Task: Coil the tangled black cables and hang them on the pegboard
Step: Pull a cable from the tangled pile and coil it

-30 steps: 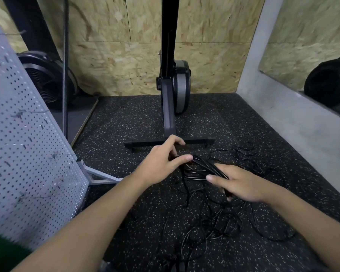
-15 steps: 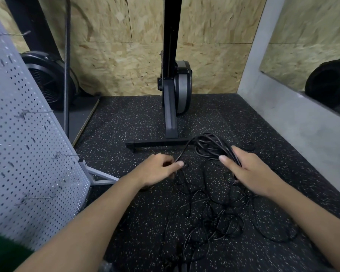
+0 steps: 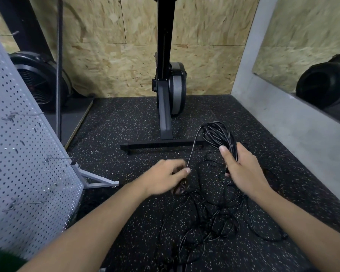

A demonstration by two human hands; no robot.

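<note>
Gripping a coiled bundle of black cable (image 3: 217, 134) right of centre, your right hand (image 3: 241, 171) curled around its lower loops. Your left hand (image 3: 163, 177), at centre, pinched 1 strand (image 3: 193, 148) running up to that bundle. The loose tangle (image 3: 210, 220) lay on the speckled floor (image 3: 126, 122) below; the pegboard (image 3: 24, 154) stood at left.

Dim, even light; wide-angle bend at the edges.
I see slight motion blur on the left hand (image 3: 165, 177), the pegboard (image 3: 28, 154) bowing at the left edge, and black cables (image 3: 218, 136) nearly lost against the dark floor (image 3: 116, 122).
</note>
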